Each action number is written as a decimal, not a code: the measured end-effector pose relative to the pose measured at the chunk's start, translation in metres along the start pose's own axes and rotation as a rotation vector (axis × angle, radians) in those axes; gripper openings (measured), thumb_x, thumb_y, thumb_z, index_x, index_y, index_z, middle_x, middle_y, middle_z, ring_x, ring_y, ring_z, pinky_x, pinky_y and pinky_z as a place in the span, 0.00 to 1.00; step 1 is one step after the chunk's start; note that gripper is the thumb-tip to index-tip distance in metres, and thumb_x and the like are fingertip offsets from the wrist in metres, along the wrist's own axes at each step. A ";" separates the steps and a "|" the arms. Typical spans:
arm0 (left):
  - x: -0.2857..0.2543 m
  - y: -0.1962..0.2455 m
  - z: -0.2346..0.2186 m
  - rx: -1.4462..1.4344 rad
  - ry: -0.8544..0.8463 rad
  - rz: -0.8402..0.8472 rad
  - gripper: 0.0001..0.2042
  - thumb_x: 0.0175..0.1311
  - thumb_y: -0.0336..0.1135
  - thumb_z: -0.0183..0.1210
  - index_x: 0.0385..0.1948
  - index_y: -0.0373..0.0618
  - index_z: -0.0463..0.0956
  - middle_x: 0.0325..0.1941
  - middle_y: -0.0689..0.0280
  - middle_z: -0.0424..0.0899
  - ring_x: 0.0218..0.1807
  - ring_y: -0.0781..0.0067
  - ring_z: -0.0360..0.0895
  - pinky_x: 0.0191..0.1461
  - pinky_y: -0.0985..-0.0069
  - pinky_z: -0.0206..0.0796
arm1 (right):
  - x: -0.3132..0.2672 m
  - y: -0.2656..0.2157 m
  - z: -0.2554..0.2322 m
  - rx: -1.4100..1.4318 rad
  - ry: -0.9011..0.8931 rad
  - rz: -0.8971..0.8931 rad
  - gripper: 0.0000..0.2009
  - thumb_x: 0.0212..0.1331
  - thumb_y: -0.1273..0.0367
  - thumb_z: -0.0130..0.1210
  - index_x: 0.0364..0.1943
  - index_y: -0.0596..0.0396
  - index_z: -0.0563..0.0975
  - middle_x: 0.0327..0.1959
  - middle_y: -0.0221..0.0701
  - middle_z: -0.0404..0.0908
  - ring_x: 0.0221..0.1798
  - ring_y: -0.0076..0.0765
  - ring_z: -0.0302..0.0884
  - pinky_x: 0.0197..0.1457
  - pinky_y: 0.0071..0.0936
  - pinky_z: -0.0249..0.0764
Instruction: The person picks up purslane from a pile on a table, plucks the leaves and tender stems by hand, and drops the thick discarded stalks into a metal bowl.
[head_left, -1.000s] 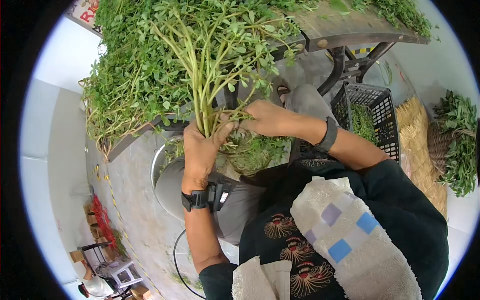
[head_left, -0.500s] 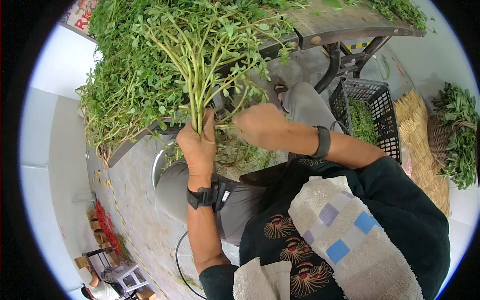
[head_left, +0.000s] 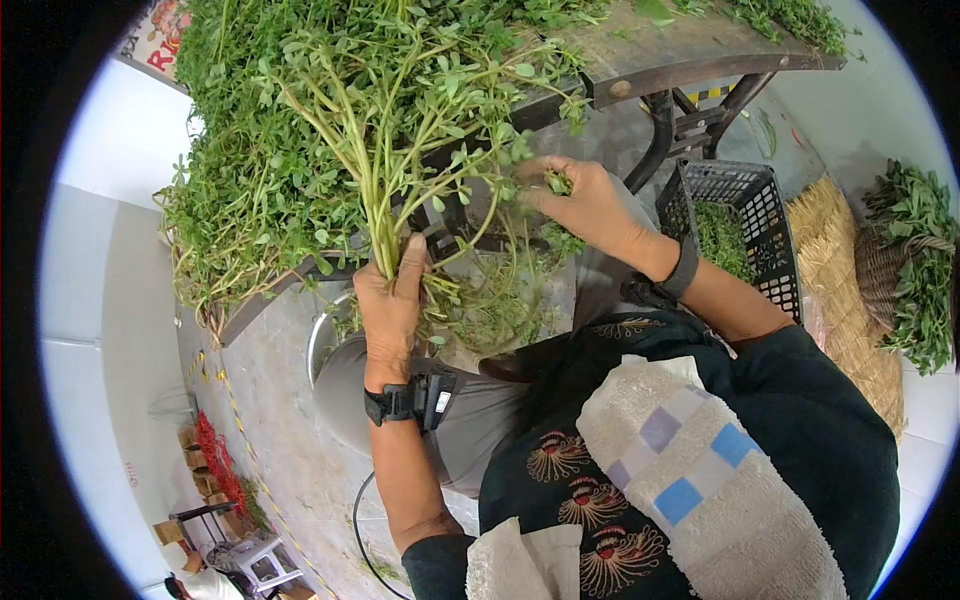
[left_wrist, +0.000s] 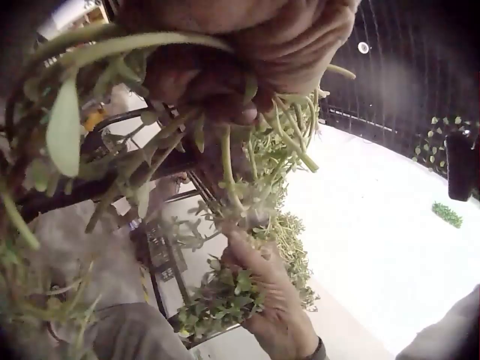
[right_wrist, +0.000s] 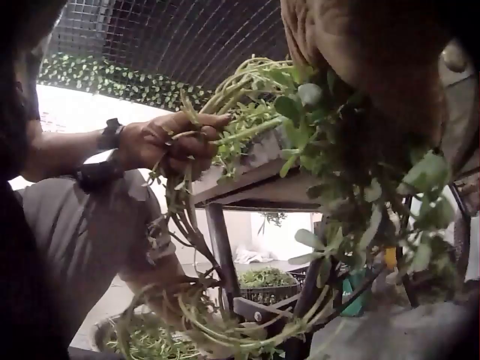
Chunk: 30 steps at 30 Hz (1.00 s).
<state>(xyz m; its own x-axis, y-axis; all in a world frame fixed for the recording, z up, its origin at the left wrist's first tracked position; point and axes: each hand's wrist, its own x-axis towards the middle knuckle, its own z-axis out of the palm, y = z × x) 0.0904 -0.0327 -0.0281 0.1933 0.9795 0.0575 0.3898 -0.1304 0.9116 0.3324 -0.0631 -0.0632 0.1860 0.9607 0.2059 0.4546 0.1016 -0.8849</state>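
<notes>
Now left hand point(head_left: 388, 300) grips a bunch point(head_left: 400, 110) of stems; right hand point(head_left: 585, 205), at its 2 o'clock, pinches a sprig point(head_left: 556, 183) near the crate point(head_left: 745, 215).

Left hand point(head_left: 388, 300) covers the stem bases of the bunch point(head_left: 400, 120). Metal bowl point(head_left: 322, 335) below it mostly hidden by knee and greens. Right hand point(right_wrist: 390, 52) blurred, cropped in its wrist view.

Leafy green herb bunch point(head_left: 400, 120) held upright, stems point(head_left: 385, 235) gathered together.
</notes>
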 end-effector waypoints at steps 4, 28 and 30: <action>-0.003 0.004 -0.002 -0.029 0.005 0.004 0.14 0.62 0.39 0.57 0.22 0.37 0.76 0.18 0.72 0.73 0.21 0.84 0.64 0.24 0.82 0.57 | 0.015 0.044 0.028 0.086 0.199 -0.301 0.14 0.51 0.63 0.61 0.37 0.59 0.79 0.17 0.26 0.73 0.22 0.17 0.62 0.28 0.20 0.65; -0.015 0.000 -0.017 -0.472 0.021 -0.038 0.13 0.60 0.42 0.60 0.26 0.40 0.75 0.18 0.71 0.73 0.14 0.84 0.61 0.19 0.86 0.52 | -0.003 0.075 -0.050 -0.095 -0.361 -0.091 0.12 0.58 0.67 0.46 0.34 0.63 0.75 0.27 0.40 0.78 0.26 0.43 0.78 0.33 0.37 0.73; -0.012 0.001 -0.023 -0.587 0.066 -0.076 0.14 0.59 0.45 0.60 0.27 0.41 0.74 0.18 0.71 0.72 0.14 0.84 0.59 0.19 0.85 0.50 | 0.002 0.078 -0.058 0.813 0.061 0.677 0.12 0.60 0.66 0.45 0.36 0.62 0.75 0.29 0.32 0.79 0.24 0.32 0.77 0.33 0.33 0.75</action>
<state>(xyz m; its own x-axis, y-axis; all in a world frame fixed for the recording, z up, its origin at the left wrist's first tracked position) 0.0677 -0.0406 -0.0185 0.1210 0.9926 -0.0087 -0.1661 0.0289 0.9857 0.4186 -0.0681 -0.1081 0.2361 0.8695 -0.4339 -0.4752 -0.2861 -0.8320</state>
